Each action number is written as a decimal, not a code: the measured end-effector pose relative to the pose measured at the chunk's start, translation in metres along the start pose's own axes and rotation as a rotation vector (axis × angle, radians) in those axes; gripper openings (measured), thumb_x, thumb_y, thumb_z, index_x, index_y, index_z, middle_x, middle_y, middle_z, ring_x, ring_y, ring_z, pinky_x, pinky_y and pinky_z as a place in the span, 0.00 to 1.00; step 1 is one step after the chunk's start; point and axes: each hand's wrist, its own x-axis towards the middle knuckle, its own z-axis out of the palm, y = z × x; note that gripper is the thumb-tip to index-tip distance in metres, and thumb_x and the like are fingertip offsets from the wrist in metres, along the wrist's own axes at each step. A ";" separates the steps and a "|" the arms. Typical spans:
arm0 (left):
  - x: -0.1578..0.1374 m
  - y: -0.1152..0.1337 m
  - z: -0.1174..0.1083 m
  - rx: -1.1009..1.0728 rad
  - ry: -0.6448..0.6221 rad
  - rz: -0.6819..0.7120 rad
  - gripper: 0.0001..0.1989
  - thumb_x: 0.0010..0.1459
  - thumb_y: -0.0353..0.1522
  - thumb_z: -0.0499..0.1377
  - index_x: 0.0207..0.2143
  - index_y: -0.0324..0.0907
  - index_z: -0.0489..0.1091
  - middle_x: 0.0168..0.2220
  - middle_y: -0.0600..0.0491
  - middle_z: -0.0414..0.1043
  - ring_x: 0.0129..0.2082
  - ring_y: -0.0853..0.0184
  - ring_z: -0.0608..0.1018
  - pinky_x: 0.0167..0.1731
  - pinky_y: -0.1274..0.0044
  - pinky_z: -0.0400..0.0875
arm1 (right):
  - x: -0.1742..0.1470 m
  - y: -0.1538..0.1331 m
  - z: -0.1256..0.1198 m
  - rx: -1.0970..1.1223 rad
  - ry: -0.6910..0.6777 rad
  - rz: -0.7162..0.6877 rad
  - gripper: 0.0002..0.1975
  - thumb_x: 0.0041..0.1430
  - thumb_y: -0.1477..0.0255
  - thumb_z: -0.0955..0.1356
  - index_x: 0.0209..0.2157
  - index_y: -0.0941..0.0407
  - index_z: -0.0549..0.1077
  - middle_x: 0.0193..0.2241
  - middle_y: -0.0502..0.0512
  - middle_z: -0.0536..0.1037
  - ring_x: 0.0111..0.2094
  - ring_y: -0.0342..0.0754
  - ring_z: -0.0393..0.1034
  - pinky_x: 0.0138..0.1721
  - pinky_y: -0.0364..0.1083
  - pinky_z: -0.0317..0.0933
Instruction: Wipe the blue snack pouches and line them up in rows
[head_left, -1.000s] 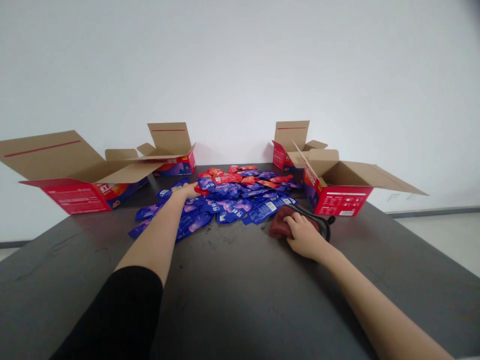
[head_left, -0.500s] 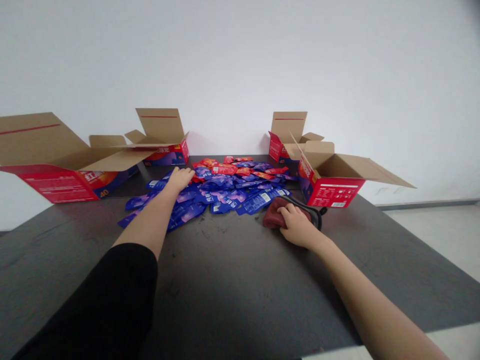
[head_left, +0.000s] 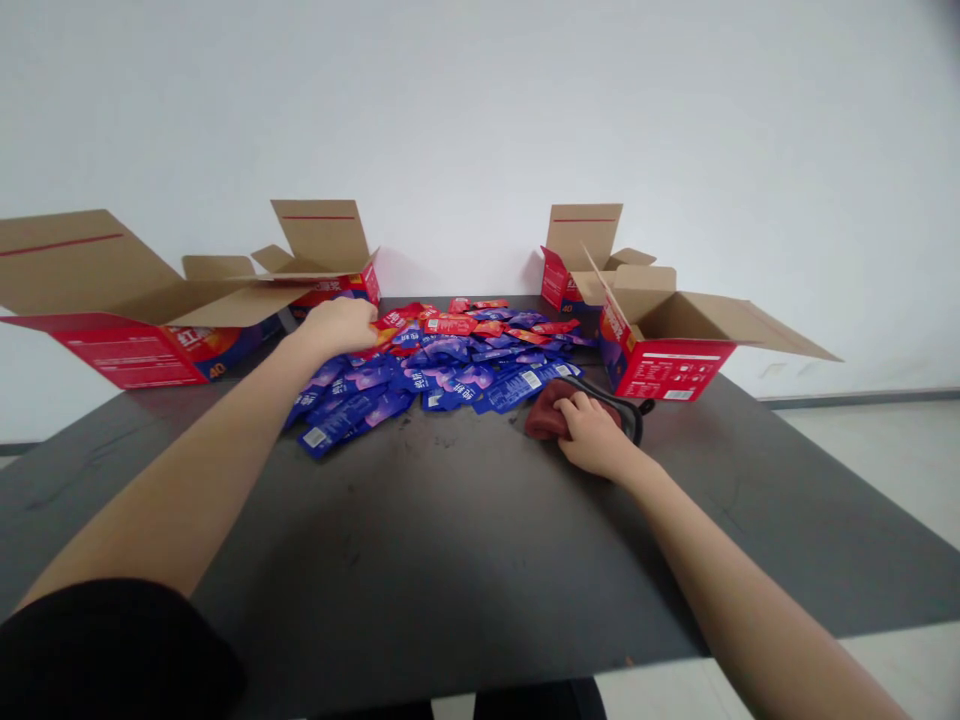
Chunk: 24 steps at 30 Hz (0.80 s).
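Note:
My left hand (head_left: 341, 325) is at the left side of a heap of pouches, its fingers closed on a red pouch (head_left: 384, 325); how many it grips is hidden. Glossy blue pouches (head_left: 360, 405) lie overlapped just below and to its right, with more red pouches (head_left: 450, 324) at the back of the heap. My right hand (head_left: 592, 432) rests on the table at the heap's front right, fingers curled over a soft dark red item with a black edge (head_left: 541, 420). Its exact kind I cannot make out.
Open red cartons with raised brown flaps flank the heap: a near left carton (head_left: 127, 355), a far left carton (head_left: 371, 282), a far right carton (head_left: 555, 280) and a near right carton (head_left: 667, 372). All stand on a dark table (head_left: 450, 540) against a white wall.
My left hand has pulled up and left from the heap with a red pouch at its fingers, and some blue pouches at the left have shifted. My right hand stays on the dark red item.

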 end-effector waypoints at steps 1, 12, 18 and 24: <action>-0.019 0.015 -0.002 -0.245 -0.056 0.017 0.15 0.48 0.38 0.59 0.35 0.37 0.72 0.33 0.44 0.76 0.36 0.53 0.78 0.36 0.69 0.69 | 0.000 0.000 -0.001 0.004 -0.004 0.005 0.23 0.51 0.74 0.64 0.51 0.60 0.66 0.49 0.66 0.65 0.50 0.58 0.60 0.49 0.51 0.53; -0.187 0.138 0.068 -0.778 -0.793 0.182 0.14 0.59 0.42 0.53 0.30 0.41 0.63 0.20 0.53 0.72 0.19 0.64 0.77 0.21 0.75 0.71 | -0.001 0.001 -0.005 -0.006 -0.039 0.026 0.25 0.51 0.75 0.65 0.53 0.59 0.65 0.51 0.66 0.64 0.51 0.60 0.59 0.50 0.52 0.54; -0.205 0.158 0.044 -0.501 -0.097 1.191 0.12 0.64 0.33 0.50 0.46 0.47 0.70 0.54 0.51 0.69 0.57 0.61 0.67 0.54 0.68 0.60 | 0.000 0.003 0.000 -0.036 -0.018 0.014 0.25 0.51 0.75 0.65 0.54 0.60 0.64 0.50 0.67 0.64 0.51 0.61 0.58 0.50 0.53 0.54; -0.226 0.185 0.080 -0.375 -0.039 1.142 0.26 0.63 0.45 0.48 0.59 0.45 0.60 0.63 0.49 0.58 0.61 0.54 0.59 0.56 0.64 0.55 | 0.000 0.004 0.000 -0.046 -0.015 0.014 0.26 0.51 0.74 0.65 0.54 0.59 0.64 0.50 0.66 0.64 0.50 0.61 0.59 0.49 0.53 0.55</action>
